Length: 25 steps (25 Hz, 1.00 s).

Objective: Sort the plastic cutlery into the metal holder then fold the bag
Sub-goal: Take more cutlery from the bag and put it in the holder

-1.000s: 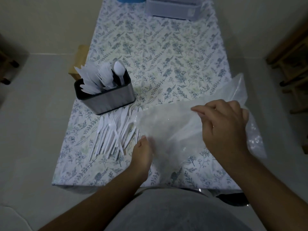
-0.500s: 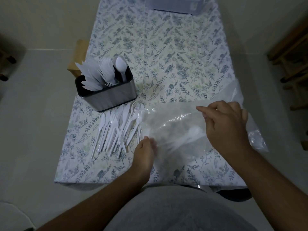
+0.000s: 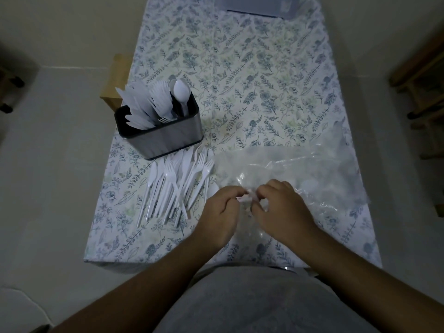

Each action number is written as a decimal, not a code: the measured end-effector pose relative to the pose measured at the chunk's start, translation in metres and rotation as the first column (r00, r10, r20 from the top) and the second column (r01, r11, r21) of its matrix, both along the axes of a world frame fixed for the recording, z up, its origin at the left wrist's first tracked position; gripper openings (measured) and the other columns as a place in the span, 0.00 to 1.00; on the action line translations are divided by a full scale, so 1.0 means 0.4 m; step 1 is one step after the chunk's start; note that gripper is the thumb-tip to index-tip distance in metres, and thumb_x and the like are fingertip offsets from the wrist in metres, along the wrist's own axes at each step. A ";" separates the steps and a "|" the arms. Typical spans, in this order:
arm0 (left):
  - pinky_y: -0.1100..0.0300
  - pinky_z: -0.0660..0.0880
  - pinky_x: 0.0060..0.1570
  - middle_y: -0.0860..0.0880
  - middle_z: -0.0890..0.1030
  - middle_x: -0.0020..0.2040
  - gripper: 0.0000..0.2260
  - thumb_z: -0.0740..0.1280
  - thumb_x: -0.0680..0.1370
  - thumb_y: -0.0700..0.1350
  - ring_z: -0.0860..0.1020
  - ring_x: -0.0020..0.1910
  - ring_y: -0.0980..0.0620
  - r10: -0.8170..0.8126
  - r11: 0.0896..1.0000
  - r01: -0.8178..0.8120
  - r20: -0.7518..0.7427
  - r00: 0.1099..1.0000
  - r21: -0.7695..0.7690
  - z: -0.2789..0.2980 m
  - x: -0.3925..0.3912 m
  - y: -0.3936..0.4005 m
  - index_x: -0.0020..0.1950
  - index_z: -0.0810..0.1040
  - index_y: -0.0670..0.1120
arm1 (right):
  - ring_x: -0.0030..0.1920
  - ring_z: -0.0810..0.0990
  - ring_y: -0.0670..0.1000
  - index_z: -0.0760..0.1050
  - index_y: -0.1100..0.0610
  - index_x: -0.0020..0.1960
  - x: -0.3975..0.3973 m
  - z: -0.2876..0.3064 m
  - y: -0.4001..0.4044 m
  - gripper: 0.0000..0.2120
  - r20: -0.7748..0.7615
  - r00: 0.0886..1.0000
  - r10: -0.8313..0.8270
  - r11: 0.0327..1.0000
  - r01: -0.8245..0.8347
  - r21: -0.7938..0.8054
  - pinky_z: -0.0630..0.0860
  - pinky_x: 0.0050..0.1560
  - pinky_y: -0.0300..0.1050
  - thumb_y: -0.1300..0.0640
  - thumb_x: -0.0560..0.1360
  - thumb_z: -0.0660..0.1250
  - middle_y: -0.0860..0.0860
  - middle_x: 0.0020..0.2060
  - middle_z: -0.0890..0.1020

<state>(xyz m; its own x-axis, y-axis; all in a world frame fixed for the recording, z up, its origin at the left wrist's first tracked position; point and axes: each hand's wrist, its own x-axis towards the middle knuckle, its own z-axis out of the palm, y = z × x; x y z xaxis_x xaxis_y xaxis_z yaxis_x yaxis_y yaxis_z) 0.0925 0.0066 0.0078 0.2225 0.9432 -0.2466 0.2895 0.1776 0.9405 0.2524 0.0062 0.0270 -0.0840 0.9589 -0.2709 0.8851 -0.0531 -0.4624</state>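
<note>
A clear plastic bag [image 3: 312, 169] lies flat on the near right of the table, with pale cutlery shapes faintly showing through it. My left hand [image 3: 219, 213] and my right hand [image 3: 281, 207] meet at the bag's near-left edge, and both pinch the plastic there between fingertips. A loose pile of white plastic forks and knives [image 3: 175, 186] lies just left of the bag. Behind that pile stands the metal holder [image 3: 163, 138], which has knives, forks and a spoon upright in it.
The table carries a leaf-patterned cloth [image 3: 240, 75]. A grey plastic container [image 3: 259, 6] sits at the far edge. A wooden stool [image 3: 115, 80] stands left of the table, and wooden furniture [image 3: 422, 80] is at the right.
The bag has come down from half-raised to flat on the table. My right hand has moved left and nearer, meeting my left hand at the bag's edge.
</note>
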 end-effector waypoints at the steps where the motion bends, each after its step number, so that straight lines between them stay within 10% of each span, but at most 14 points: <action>1: 0.66 0.73 0.58 0.51 0.82 0.56 0.17 0.57 0.76 0.41 0.78 0.56 0.58 -0.041 0.998 0.045 -0.094 0.995 0.041 -0.031 0.005 0.013 0.59 0.81 0.45 | 0.47 0.74 0.51 0.75 0.52 0.41 0.012 -0.005 0.001 0.08 -0.100 0.993 -0.063 0.998 0.062 -0.008 0.74 0.45 0.50 0.50 0.75 0.65 0.46 0.41 0.75; 7: 0.49 0.75 0.58 0.47 0.79 0.57 0.20 0.58 0.76 0.56 0.76 0.56 0.46 -0.311 0.900 0.433 -0.612 0.727 0.057 -0.121 0.101 0.076 0.62 0.76 0.48 | 0.45 0.76 0.49 0.75 0.58 0.42 0.063 0.000 -0.016 0.07 -0.421 0.835 -0.354 0.935 0.322 -0.148 0.70 0.45 0.45 0.61 0.78 0.67 0.53 0.43 0.78; 12: 0.48 0.69 0.65 0.40 0.74 0.67 0.20 0.63 0.81 0.46 0.73 0.64 0.41 -0.300 0.780 0.620 -0.922 0.247 -0.087 -0.122 0.133 0.076 0.72 0.68 0.42 | 0.49 0.76 0.42 0.77 0.57 0.42 0.060 -0.015 -0.026 0.06 -0.405 0.828 -0.388 0.919 0.381 -0.100 0.69 0.46 0.31 0.58 0.78 0.68 0.49 0.46 0.79; 20: 0.49 0.75 0.55 0.43 0.81 0.55 0.14 0.66 0.79 0.47 0.80 0.54 0.42 -0.332 0.711 0.703 -0.876 0.350 0.012 -0.079 0.052 0.054 0.61 0.77 0.41 | 0.48 0.75 0.40 0.77 0.58 0.43 0.042 -0.029 -0.015 0.05 -0.334 0.903 -0.270 0.955 0.296 0.028 0.66 0.45 0.22 0.62 0.77 0.68 0.47 0.45 0.77; 25: 0.50 0.74 0.48 0.42 0.80 0.54 0.14 0.57 0.83 0.51 0.79 0.54 0.42 -0.364 0.818 0.574 -0.815 0.452 -0.047 -0.071 0.045 0.062 0.60 0.74 0.43 | 0.50 0.74 0.45 0.76 0.55 0.44 0.047 -0.030 0.002 0.04 -0.327 0.902 -0.283 0.953 0.303 0.011 0.64 0.46 0.21 0.61 0.78 0.67 0.45 0.47 0.76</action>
